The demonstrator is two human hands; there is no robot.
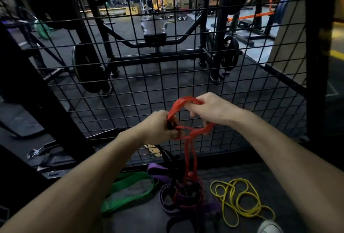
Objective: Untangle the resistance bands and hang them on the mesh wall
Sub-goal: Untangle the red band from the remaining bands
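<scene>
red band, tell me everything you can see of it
The red band is a thin, flat loop that looks like rubber. Both hands hold its upper part up in front of the mesh wall: the left hand pinches one side, the right hand grips the top. Two strands hang down into the heap on the floor, tangled there with the purple band.

Red band (188, 132) looped, dangling into purple tangle (186, 197); green (128, 190), yellow (240, 199) bands floor-bound before mesh wall (167, 76)
</scene>
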